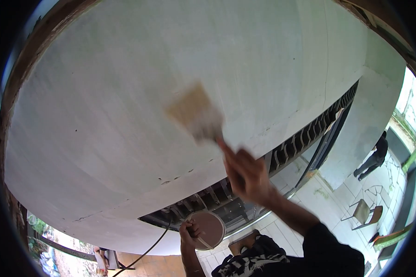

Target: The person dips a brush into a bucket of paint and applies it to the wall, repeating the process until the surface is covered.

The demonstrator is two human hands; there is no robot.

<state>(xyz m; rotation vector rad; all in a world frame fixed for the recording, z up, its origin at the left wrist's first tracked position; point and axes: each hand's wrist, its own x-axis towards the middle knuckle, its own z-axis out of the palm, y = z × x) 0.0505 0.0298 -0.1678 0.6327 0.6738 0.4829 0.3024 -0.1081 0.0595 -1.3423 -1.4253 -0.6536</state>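
My right hand (249,175) is closed around the handle of a wide, flat paintbrush (192,111). The brush is blurred by motion; its pale yellowish bristles point up and left and overlap the whitish-green wall (125,92) in this view. Lower down, my left hand (189,231) grips the rim of a round paint bucket (210,231), fingers curled over its left edge. Pinkish-brown shows inside the bucket below a pale rim.
Below the wall runs a dark slatted opening (217,195), with a thin black cable (148,249) hanging near the bucket. At right a chair (363,211) stands on the tiled floor (309,198), and a person in dark clothes (376,154) is farther off. Another person (100,258) is partly visible lower left.
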